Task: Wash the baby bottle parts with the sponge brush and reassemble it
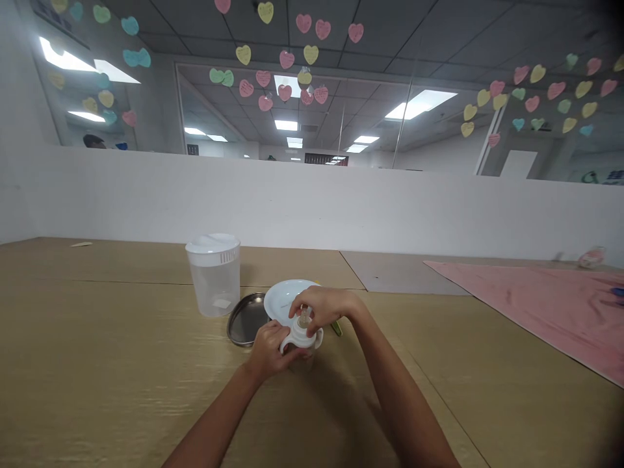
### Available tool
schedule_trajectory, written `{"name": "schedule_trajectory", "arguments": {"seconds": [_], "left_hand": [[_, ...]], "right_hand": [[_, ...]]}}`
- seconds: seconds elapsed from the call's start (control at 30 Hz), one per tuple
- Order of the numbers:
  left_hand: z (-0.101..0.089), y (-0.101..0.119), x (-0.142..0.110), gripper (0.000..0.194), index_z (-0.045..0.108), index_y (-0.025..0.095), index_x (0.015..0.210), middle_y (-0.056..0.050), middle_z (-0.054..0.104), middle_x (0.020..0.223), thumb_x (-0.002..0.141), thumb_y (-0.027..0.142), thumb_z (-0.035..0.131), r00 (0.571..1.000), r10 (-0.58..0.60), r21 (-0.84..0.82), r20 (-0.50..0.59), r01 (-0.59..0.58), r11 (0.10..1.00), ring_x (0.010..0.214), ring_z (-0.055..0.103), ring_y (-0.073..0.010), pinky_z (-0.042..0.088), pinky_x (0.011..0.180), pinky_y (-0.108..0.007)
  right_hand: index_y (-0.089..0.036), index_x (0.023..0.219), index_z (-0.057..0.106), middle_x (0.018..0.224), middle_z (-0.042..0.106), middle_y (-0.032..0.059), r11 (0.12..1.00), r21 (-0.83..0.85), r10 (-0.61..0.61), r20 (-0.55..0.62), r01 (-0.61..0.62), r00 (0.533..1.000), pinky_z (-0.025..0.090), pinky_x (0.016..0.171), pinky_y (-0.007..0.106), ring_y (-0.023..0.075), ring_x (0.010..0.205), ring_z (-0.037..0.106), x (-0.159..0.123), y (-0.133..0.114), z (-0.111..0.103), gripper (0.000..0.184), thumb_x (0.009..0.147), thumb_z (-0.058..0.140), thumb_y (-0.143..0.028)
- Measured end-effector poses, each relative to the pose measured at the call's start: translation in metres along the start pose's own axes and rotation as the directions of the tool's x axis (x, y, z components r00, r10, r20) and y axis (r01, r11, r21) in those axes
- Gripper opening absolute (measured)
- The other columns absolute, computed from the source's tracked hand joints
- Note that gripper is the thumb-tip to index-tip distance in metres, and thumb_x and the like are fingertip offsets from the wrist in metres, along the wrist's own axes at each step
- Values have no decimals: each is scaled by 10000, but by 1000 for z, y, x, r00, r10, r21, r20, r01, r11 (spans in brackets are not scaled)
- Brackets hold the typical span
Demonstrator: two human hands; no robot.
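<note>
Tub: the lidded tub (214,276) is stood upright towards the far edge of the worktop (121,364), left of its middle; it could be knocked by a wide sweep leftward.
Tray: the metal tray (247,320) is set just beside the tub; it could be nudged by the left knuckles.
Plate: the white plate (286,298) is partly hidden behind the hands; it could be shoved towards the far edge by a forward push.
Left hand: the bottle's side and handle are gripped by the left hand (268,350); with a loose grip, twisting or tipping could result.
Bottle: the handled bottle (298,336) is held midway along the worktop, nearer the viewer than the plate; whether its base is supported cannot be told.
Right hand: the bottle's clear top is pinched by the right hand (329,304); through uneven pressure, it could be bent.
</note>
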State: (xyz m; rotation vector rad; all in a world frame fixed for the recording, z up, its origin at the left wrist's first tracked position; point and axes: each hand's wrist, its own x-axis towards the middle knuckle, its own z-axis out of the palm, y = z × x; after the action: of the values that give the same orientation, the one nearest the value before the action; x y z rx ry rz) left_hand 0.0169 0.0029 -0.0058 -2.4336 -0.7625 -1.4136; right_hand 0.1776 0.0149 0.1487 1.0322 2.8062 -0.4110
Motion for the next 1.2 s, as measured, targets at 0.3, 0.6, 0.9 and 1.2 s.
{"name": "schedule_trajectory", "arguments": {"seconds": [0.3,0.6,0.9,1.2], "left_hand": [[-5,1,3,372,522,175,628,-3,538,489,840,469,438,1000,30,32,-2,-30,999,480,506,-139,354,531,-268],[-5,3,4,386,484,183,577,1,516,456,822,480,458,1000,5,80,5,-5,997,438,478,-128,347,515,-268],[-6,3,4,375,489,182,583,-1,539,467,821,470,455,1000,0,69,13,-1,998,443,497,-127,368,528,-268],[-6,2,3,349,529,180,612,-5,531,475,813,458,467,999,-16,78,30,13,997,468,505,-134,379,534,-267]], "right_hand": [[-247,1119,564,1002,618,-2,929,340,-162,22,145,987,407,714,198,141,920,547,-1,5,-2,522,616,701,-249],[-178,846,591,718,525,-25,945,324,-12,-125,53,992,397,588,207,104,669,496,-6,14,-7,233,690,651,-340],[-176,978,586,927,618,31,828,485,-134,-318,282,939,441,852,304,142,894,573,-21,9,-17,260,723,575,-130],[-178,913,568,924,612,47,713,550,135,-715,434,686,474,823,330,149,853,580,-25,2,-23,265,692,655,-295]]}}
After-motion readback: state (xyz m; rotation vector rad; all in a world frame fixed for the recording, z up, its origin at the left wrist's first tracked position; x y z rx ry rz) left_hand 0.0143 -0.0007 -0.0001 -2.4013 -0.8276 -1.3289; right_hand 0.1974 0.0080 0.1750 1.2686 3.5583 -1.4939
